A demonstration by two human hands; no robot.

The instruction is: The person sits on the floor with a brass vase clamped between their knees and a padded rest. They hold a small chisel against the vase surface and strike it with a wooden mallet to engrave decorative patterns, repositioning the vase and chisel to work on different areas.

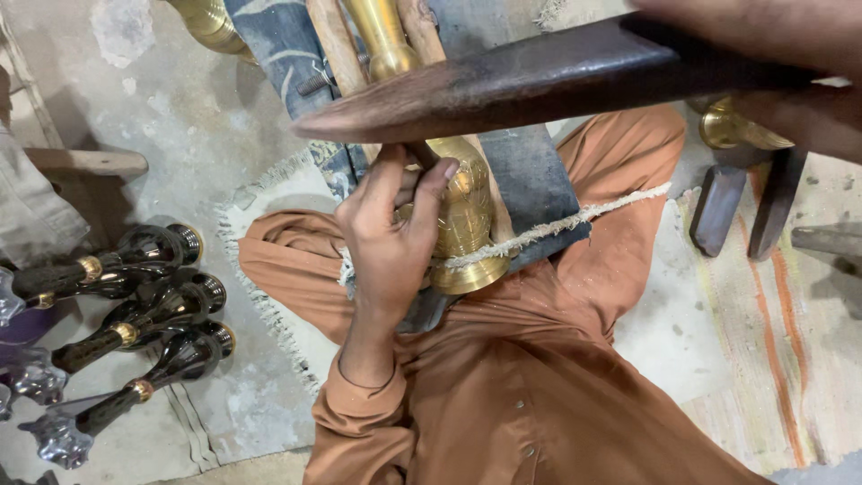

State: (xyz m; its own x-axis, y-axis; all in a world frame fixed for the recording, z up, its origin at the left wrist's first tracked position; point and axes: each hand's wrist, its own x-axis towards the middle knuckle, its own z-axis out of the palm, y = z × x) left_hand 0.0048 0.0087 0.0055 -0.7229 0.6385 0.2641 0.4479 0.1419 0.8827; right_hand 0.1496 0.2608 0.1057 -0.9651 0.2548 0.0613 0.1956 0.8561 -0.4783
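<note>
Brass bell-shaped piece gripped under left hand | right hand clasps dark wooden bar above

Left hand grips ribbed brass piece, fingers curled over its top. Frayed cord wraps around the brass. Right hand, blurred at upper right, holds dark wooden bar across above. Three dark glossy stems lie on floor at left.
</note>
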